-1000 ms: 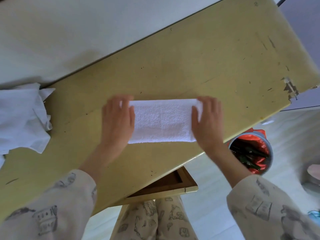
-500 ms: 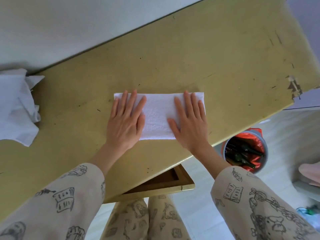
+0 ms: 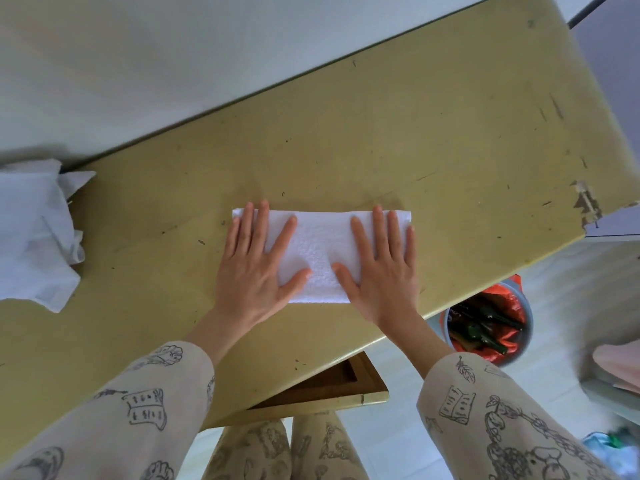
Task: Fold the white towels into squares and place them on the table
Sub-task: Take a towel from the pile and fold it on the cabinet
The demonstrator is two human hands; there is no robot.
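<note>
Inspector: Where is the towel?

Assessor: The white towel [image 3: 320, 251], folded into a strip, lies flat on the table [image 3: 415, 150]. The left hand [image 3: 254, 268] and right hand [image 3: 381, 268] press it with fingers spread, gripping nothing, presumably to set the creases. More towels [image 3: 34, 230] wait well apart.

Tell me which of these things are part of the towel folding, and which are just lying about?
Part of the job:
- folded white towel, pressed flat by the left hand and right hand
- crumpled white towels at the table's left end
- yellow table

Just lying about:
- bin of green bottles on the floor
- open drawer under the table
</note>
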